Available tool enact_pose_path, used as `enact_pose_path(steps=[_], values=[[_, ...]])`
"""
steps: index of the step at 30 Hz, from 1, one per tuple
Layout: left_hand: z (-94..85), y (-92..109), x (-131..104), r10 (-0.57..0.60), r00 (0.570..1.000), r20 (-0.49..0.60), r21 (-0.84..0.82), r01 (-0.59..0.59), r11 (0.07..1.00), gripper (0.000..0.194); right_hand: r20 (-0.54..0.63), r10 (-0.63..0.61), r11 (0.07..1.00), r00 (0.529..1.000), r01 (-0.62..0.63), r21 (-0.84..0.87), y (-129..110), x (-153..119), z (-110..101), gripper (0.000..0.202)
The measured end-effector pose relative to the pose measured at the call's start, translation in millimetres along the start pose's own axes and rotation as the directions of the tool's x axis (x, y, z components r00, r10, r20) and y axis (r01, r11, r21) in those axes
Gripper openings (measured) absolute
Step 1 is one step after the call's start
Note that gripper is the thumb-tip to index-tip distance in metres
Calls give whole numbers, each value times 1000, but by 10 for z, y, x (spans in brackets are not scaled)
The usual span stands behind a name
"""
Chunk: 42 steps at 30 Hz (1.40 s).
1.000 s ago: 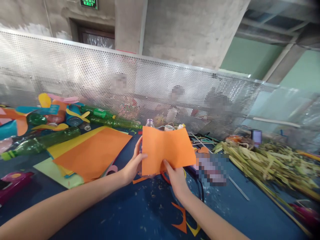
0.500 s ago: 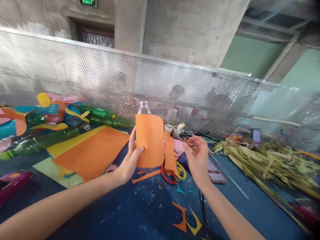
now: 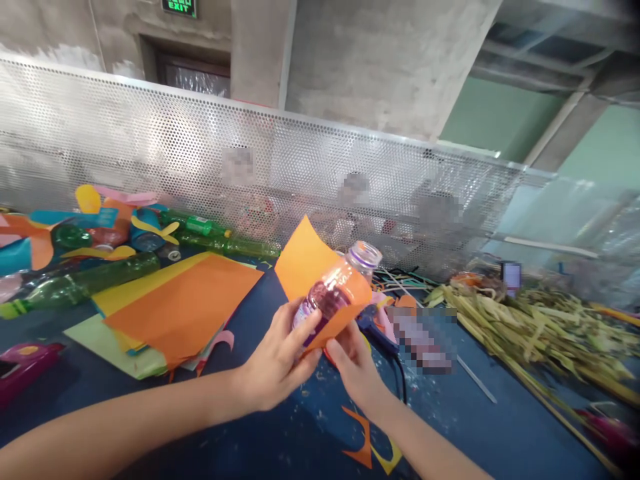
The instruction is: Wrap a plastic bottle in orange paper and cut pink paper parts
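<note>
A clear plastic bottle (image 3: 327, 298) with a purple label and no cap leans to the right above the blue table. Orange paper (image 3: 303, 257) curves around its back and right side, with its left end standing away from the bottle. My left hand (image 3: 283, 350) is closed round the lower part of the bottle, fingers across the label. At the paper's lower right edge, my right hand (image 3: 357, 367) grips the orange paper between thumb and fingers; some of its fingers are hidden behind the paper.
Stacked coloured sheets (image 3: 185, 307) lie to the left, with green bottles (image 3: 95, 283) behind. Blue-handled scissors or a similar tool (image 3: 380, 333), a blurred phone (image 3: 425, 343) and dry husks (image 3: 530, 320) are on the right. Paper scraps (image 3: 363, 437) lie in front. A perforated metal screen (image 3: 300, 160) stands behind.
The bottle has tilted right and its label now shows. The orange paper has swung from the bottle's front to behind and around it. My right hand has moved left and taken hold of the paper.
</note>
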State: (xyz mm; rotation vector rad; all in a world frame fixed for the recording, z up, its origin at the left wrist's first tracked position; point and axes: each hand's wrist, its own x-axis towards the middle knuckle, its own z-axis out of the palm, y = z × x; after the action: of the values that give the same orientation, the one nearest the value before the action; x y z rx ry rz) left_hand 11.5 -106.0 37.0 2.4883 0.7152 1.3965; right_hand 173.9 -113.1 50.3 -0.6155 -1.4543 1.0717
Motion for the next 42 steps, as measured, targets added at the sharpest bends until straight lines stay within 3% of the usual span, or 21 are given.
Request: enact_pose_path(steps=[3,12,17,21,23,25,27,29,30,32,34,36,39,42], values=[[2,-23,-16,27,1000,4,69,-28,997,80,-7,27,999,1000,-26,41,64,-7,-6,39],[2,2,-29,-223,972,68,-28,226,974,73,-79,115,992,990,-111,56,202,26,-63,47],[32,-12,-64,-217,970,108,-48,224,974,68,-6,136,991,991,-136,12,217,-9,-39,49],[21,-17,-44,-213,969,122,69,206,976,65,-88,142,988,986,-147,-57,218,-34,-35,54],[-29,-58,16,-212,973,91,134,199,971,67,-149,168,980,975,-181,-78,227,-19,-73,55],[-103,-148,103,-257,966,-12,166,255,953,68,-209,188,974,960,-210,-90,243,10,-132,55],[-181,-273,201,-373,909,-186,111,396,911,69,-261,197,968,945,-230,-102,265,39,-195,53],[-243,-397,290,-530,804,-270,-50,538,842,80,-292,194,965,937,-236,-114,289,57,-246,52],[-263,-444,325,-607,756,-246,-174,582,794,85,-301,191,965,934,-235,-119,301,62,-265,51],[-278,-492,367,-691,721,-51,-446,602,662,83,-304,196,965,932,-239,-109,321,66,-289,51],[-263,-476,370,-663,737,127,-605,588,537,70,-305,207,967,929,-242,-78,332,68,-299,51],[-229,-414,348,-604,773,193,-636,567,523,55,-317,217,966,923,-250,-67,333,75,-297,50],[-170,-273,297,-511,845,157,-538,507,673,40,-335,229,957,914,-274,-93,324,86,-268,48],[-128,-107,251,-438,897,60,-356,429,830,37,-316,217,955,924,-267,-125,311,80,-206,49]])
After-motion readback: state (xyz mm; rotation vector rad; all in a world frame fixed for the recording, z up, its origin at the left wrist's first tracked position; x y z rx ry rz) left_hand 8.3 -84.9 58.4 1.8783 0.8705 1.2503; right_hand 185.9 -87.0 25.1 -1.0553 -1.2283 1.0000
